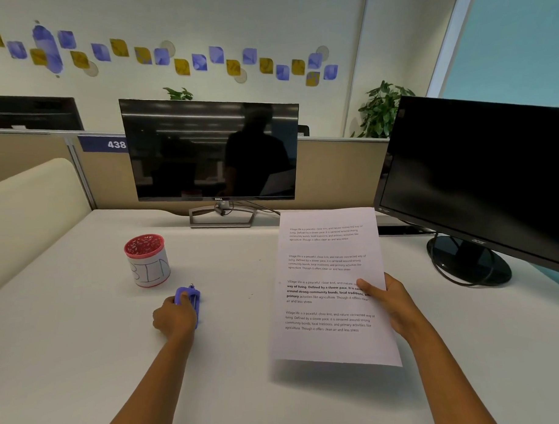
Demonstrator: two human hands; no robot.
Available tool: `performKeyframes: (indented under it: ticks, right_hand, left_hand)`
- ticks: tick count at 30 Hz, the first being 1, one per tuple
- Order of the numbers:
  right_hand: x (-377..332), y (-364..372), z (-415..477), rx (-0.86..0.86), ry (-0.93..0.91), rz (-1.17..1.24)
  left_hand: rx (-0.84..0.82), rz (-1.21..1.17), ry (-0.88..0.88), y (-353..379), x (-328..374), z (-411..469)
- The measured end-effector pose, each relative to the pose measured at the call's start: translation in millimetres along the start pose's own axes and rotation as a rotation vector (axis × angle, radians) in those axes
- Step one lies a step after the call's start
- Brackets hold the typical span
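Note:
A printed sheet of paper (328, 273) with several short paragraphs is lifted off the white desk (86, 345) at the right of centre. My right hand (392, 306) pinches its right edge, thumb on the printed face. A small purple stapler-like tool (191, 302) lies on the desk to the left. My left hand (174, 318) has its fingers curled round its near end. A red cup (148, 260) with a white label reading "BIN" stands just beyond that hand.
A dark Dell monitor (211, 150) stands at the back of the desk. A second black monitor (480, 179) on a round base is at the right. A cream partition (27, 204) borders the left side.

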State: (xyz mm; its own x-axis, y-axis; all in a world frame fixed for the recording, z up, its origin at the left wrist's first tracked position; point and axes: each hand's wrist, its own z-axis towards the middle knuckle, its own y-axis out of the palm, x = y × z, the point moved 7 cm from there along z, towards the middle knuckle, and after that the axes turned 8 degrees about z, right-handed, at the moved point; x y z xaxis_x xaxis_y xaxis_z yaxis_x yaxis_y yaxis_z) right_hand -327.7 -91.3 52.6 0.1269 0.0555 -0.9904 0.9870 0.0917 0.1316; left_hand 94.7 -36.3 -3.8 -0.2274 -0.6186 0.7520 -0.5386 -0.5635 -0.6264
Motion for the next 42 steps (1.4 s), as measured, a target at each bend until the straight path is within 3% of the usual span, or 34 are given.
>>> performKeyframes:
  ticks: [5,17,21,24,27,30,34,42]
  right_hand:
    - [-1,1,1,-0.001,-0.009,0.014]
    - [-2,5,2,-0.01,0.001,0.026]
    - [-3,6,5,-0.011,0.005,0.041]
    - [-4,8,7,-0.015,0.004,0.045]
    - [-3,10,8,-0.028,0.028,0.045]
    - [-3,9,9,-0.036,0.042,0.048]
    - [-6,9,9,-0.035,0.042,0.028]
    - [4,-2,0,0.072,0.013,0.009]
  left_hand:
    - [0.016,0.112,-0.008,0,2,-2]
    - [0.078,0.032,0.006,-4,2,-2]
    - [0.111,-0.084,0.3,-10,35,-24]
    - [-0.164,-0.202,0.445,19,60,-47]
    - [-0.612,-0.348,0.332,55,75,-83]
    - [-0.791,-0.361,0.341,67,86,-111]
    - [-0.743,-0.342,0.39,68,88,-115]
    - [-0.53,-0.352,0.303,62,88,-110]
